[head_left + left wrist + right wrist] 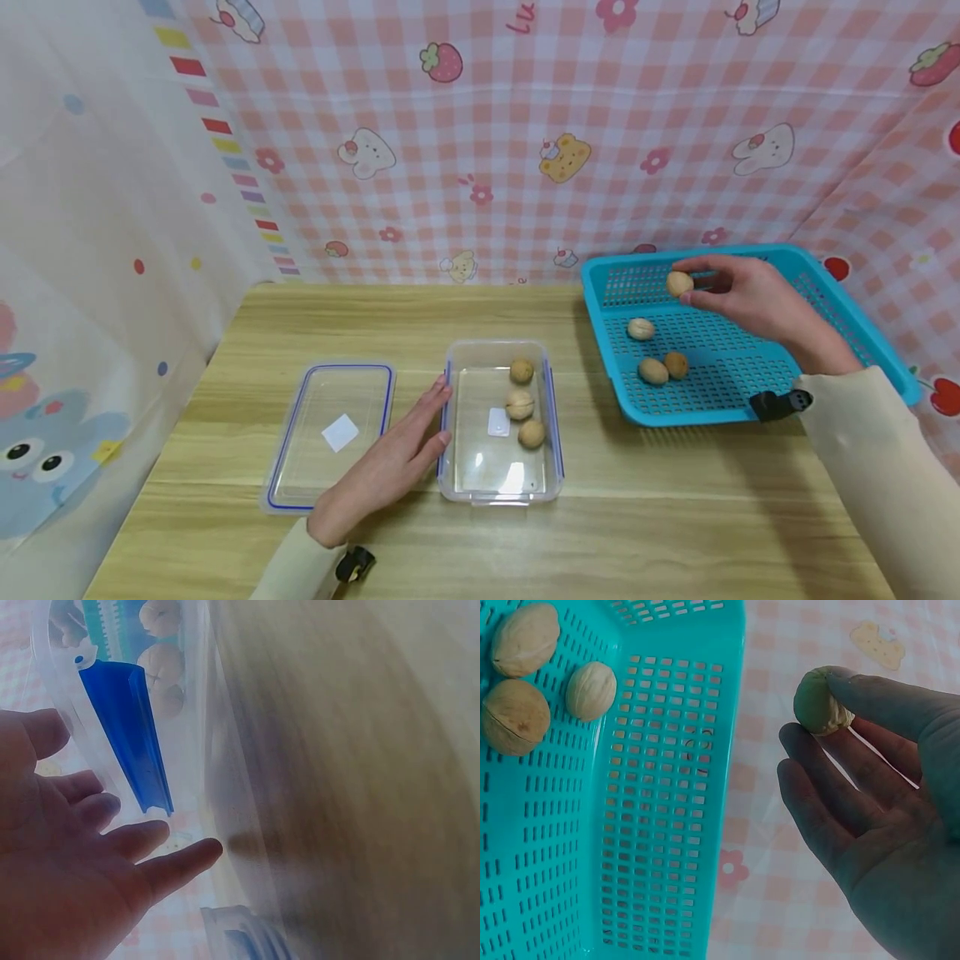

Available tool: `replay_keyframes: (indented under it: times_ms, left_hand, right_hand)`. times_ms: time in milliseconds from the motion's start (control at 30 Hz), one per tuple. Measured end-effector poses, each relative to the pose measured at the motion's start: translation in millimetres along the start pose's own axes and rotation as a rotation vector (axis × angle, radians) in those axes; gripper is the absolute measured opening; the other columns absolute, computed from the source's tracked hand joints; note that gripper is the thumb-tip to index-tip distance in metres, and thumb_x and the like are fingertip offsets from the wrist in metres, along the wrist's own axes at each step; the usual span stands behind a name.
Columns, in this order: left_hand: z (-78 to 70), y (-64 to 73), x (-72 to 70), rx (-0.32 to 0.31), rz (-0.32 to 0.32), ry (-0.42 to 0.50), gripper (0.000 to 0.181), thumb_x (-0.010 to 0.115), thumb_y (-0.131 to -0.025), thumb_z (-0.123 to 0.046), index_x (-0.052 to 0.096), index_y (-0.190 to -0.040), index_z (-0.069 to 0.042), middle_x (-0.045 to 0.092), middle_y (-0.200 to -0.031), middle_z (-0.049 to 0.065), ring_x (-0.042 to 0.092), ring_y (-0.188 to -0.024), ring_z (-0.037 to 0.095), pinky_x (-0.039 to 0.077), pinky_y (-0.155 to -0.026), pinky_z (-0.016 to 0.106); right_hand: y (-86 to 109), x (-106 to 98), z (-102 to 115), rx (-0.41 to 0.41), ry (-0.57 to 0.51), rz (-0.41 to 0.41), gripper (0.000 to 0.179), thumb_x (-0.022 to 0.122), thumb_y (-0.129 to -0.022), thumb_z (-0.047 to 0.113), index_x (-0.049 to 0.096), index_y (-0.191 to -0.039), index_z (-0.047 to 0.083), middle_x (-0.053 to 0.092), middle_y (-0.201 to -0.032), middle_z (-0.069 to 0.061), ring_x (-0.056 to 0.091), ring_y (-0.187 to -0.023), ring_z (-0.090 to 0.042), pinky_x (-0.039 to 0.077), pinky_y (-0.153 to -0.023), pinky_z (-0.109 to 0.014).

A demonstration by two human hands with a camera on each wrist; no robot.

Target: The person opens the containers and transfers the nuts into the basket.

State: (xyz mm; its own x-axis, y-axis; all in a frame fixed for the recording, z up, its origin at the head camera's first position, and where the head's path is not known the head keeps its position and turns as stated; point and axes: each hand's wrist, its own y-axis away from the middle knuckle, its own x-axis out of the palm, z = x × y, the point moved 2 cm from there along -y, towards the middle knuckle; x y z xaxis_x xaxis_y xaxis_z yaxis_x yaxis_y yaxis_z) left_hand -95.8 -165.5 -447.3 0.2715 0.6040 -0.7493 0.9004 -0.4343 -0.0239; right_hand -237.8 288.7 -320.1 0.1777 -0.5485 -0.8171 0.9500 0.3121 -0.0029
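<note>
Between thumb and fingertips my right hand pinches a walnut, held above the blue plastic basket. The same walnut shows in the right wrist view, gripped at its top and side. Three more walnuts lie in the basket, among them a pale walnut. My left hand rests with extended fingers against the left side of a clear plastic box. Inside that box, three walnuts sit in a column along the right side, the middle walnut being the palest.
A clear lid with a blue seal lies on the wooden table, left of the box and partly behind my left forearm. A pink checked cloth hangs behind the table, and a white patterned curtain borders the left.
</note>
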Motion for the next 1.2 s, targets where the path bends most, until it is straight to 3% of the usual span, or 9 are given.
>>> replay_keyframes:
  times_ms: [167,667,1200]
  left_hand:
    - [0.1,0.0,0.5,0.008,-0.008,0.002,0.061,0.049,-0.111,-0.026,0.025,-0.165,-0.008,0.014,-0.172,0.009,0.021,-0.156,0.032,0.022,-0.124,0.053]
    - [-0.4,0.9,-0.7,0.022,-0.008,0.008,0.061,0.049,-0.111,-0.027,0.026,-0.164,-0.006,0.014,-0.173,0.009,0.021,-0.156,0.033,0.022,-0.125,0.053]
    - [-0.2,1.4,-0.4,0.023,-0.021,0.007,0.061,0.049,-0.111,-0.027,0.027,-0.164,-0.007,0.015,-0.172,0.009,0.022,-0.156,0.033,0.024,-0.124,0.053]
  right_hand:
    - [-10.2,1,-4,0.027,-0.026,0.03,0.049,0.066,-0.103,0.033,0.059,-0.145,0.009,0.064,-0.136,-0.021,0.065,-0.12,-0.039,0.053,-0.095,-0.055]
    - [-32.5,16,-31,0.065,-0.076,0.095,0.05,0.063,-0.105,0.028,0.054,-0.146,-0.001,0.059,-0.14,-0.029,0.057,-0.127,-0.047,0.049,-0.101,-0.063]
    - [-34.8,36,-76,0.091,-0.071,0.22,0.047,0.06,-0.107,0.017,0.05,-0.147,-0.005,0.05,-0.147,-0.032,0.054,-0.129,-0.052,0.046,-0.101,-0.068]
